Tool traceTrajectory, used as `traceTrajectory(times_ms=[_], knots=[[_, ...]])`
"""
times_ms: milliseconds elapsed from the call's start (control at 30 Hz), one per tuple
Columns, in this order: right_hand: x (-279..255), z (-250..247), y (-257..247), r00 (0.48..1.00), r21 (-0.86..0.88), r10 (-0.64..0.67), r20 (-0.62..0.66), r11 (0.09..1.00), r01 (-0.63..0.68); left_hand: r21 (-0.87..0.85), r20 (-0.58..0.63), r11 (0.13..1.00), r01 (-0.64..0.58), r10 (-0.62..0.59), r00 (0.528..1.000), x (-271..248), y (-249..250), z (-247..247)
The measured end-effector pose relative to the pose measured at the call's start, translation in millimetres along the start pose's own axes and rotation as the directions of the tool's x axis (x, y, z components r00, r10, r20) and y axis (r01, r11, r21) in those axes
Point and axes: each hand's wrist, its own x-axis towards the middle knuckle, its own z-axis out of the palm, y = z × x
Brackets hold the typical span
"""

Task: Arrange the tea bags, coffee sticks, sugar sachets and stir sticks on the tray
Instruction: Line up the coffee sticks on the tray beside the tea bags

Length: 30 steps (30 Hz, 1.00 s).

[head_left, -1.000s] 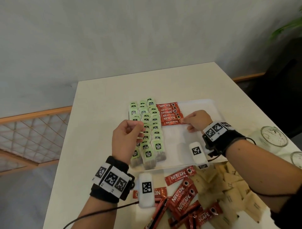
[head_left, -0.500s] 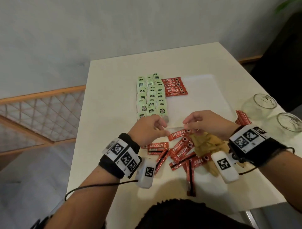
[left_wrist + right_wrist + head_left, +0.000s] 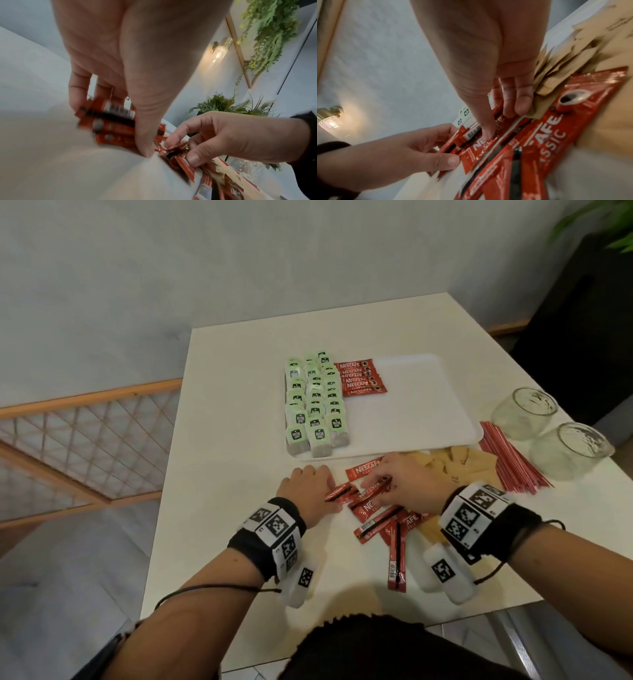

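A white tray (image 3: 418,419) carries three columns of green tea bags (image 3: 315,402) on its left and a short row of red coffee sticks (image 3: 359,378) beside them. Loose coffee sticks (image 3: 383,522) lie scattered on the table in front of the tray. My left hand (image 3: 308,491) holds a small bunch of coffee sticks (image 3: 116,139) between thumb and fingers, low on the table. My right hand (image 3: 400,484) pinches one coffee stick (image 3: 489,143) at the top of the pile, close to the left hand. Brown sugar sachets (image 3: 455,460) and red stir sticks (image 3: 507,463) lie to the right.
Two empty glasses (image 3: 524,412) (image 3: 575,450) stand near the table's right edge, beyond the stir sticks. The right half of the tray is bare. The table's front edge runs just under my wrists. A wooden lattice railing (image 3: 85,440) is off to the left.
Both hands have drawn back from the tray to the loose coffee sticks at the table's front. They now hold sticks from that pile.
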Motion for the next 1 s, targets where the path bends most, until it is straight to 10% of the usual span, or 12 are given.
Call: traceTrajectory(times_ms=[400,533,667,833,1000], knots=[[-1,-1,6,0.983,-0.045,-0.067,-0.172,0.997,0.06,0.2,0.042,0.977,-0.071,0.064,0.997,2,15,4],[-7,-9,3,0.964,0.058,-0.092,-0.248,0.992,0.109,-0.333,0.1,0.943,0.009,0.026,0.995,0,10,-16],[-8,-16,3,0.974,0.218,-0.093,-0.205,0.966,0.138,-0.787,0.015,0.616,0.038,-0.043,0.999,-4,16,-31],[-6,-23,-4,0.973,0.143,-0.129,-0.191,0.977,0.157,-0.902,-0.035,0.433,0.001,-0.076,0.996,2,19,-33],[6,-28,1,0.952,0.084,-0.144,-0.271,0.981,0.172,-0.904,-0.054,0.428,-0.009,-0.092,0.994,8,26,-37]])
